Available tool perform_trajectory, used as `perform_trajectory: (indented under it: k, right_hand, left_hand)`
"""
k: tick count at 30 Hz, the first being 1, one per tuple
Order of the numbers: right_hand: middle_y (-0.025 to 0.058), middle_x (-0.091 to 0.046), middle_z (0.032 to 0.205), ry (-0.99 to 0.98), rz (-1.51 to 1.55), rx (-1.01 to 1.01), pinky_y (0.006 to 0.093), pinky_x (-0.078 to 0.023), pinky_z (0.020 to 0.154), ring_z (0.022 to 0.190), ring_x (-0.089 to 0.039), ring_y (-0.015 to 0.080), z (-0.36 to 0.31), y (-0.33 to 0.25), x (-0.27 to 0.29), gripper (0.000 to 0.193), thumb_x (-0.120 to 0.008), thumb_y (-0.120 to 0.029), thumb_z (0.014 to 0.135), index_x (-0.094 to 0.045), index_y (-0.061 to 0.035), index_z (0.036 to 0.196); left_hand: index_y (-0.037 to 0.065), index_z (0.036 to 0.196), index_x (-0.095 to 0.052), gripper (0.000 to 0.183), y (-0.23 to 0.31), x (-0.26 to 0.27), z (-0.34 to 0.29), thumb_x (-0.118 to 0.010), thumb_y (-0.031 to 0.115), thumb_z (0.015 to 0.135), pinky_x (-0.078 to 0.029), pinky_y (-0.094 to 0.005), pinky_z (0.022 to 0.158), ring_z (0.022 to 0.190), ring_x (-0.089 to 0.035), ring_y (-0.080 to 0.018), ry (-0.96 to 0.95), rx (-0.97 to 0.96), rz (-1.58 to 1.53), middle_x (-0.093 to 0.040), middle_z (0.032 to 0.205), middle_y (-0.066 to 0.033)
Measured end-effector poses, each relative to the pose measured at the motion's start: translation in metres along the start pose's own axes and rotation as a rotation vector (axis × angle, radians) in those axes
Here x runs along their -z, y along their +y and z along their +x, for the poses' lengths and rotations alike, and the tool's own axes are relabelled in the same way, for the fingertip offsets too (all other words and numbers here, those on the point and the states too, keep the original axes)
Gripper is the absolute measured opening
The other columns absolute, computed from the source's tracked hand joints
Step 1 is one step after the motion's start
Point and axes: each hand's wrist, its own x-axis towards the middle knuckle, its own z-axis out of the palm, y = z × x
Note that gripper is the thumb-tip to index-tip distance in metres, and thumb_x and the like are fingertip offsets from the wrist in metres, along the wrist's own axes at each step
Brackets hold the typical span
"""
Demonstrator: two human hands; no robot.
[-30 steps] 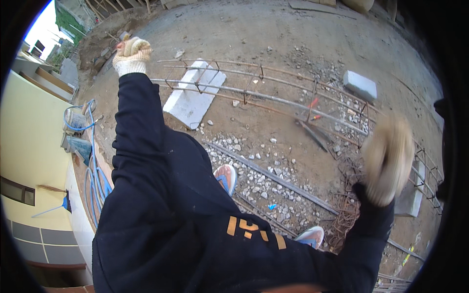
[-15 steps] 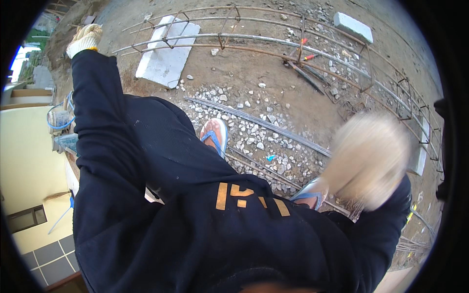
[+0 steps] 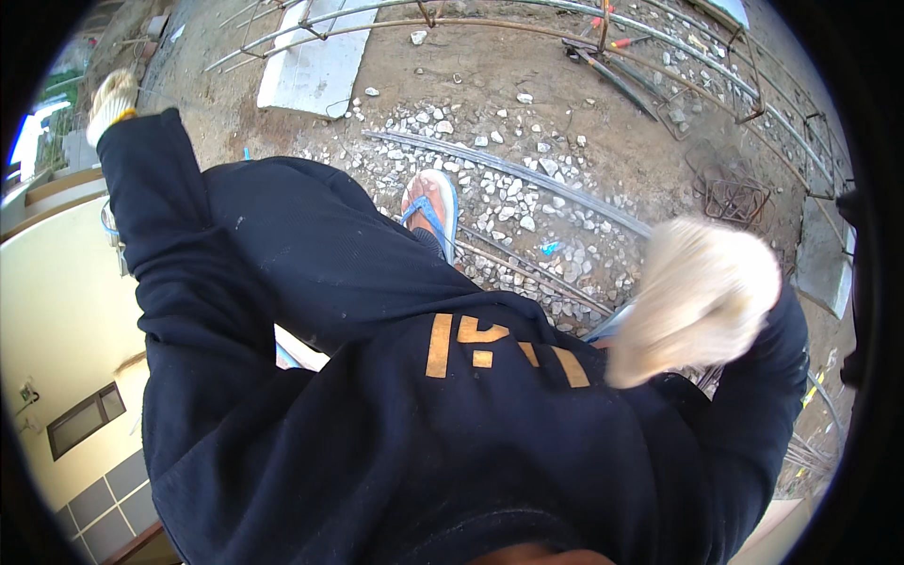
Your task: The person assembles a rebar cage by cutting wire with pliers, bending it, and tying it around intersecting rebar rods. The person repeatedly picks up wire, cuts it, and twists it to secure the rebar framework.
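Cream knitted gloves, coarse-ribbed and soft, cover both hands: the left hand (image 3: 115,104), at the end of an outstretched dark sleeve (image 3: 174,202), looks curled, though whether it grips anything I cannot tell; the right hand (image 3: 702,292), blurred and bunched before the dark sweater (image 3: 452,452), hides its finger state and any hold. Just beyond the right glove ends a bundle of slim grey metal strips (image 3: 513,168), straight-edged and smooth, lying slantwise over chunky, angular white gravel (image 3: 508,212). Rusty bent wire pieces (image 3: 736,200), squarish in outline, lie on the ground near that glove too. Across the top runs a long, open cage of steel bars (image 3: 605,33) — some rusty brown, some grey — passing over a pale, straight-sided slab (image 3: 315,71) at left and beside another slab (image 3: 827,250) at right. A dark-armed tool with red grips (image 3: 617,80) lies by the cage. Between left slab and tool, brown, gritty soil (image 3: 461,85) leaves broad room with only scattered stones; nearer the body, a sandalled foot (image 3: 426,209) and the strips narrow it — and a smooth cream wall (image 3: 66,301) bounds the left side.
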Motion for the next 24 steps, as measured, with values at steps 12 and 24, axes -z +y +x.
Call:
perform_trajectory:
  k: [12,24]
  right_hand:
    - [0.0043,-0.066,0.068,0.134,0.335,-0.891,0.0226,-0.043,0.047,0.051,-0.057,0.0071,-0.029,0.117,-0.047,0.025,-0.052,-0.026,0.102,-0.066,-0.0059,0.102]
    - [0.018,-0.071,0.1,0.056,-0.153,-0.66,0.044,-0.054,0.077,0.089,-0.069,0.035,-0.088,0.158,-0.159,0.034,-0.058,-0.032,0.095,-0.065,-0.0051,0.114]
  left_hand:
    - [0.028,0.13,-0.064,0.049,-0.069,-0.063,0.012,-0.05,0.055,0.091,-0.04,-0.0377,0.109,0.129,-0.055,-0.026,0.001,-0.068,0.069,-0.063,0.135,-0.0021]
    - [0.009,0.115,-0.064,0.036,-0.054,-0.093,0.001,-0.053,0.038,0.095,-0.049,-0.0394,0.082,0.089,-0.061,-0.0261,0.271,-0.451,-0.042,-0.065,0.096,-0.0087]
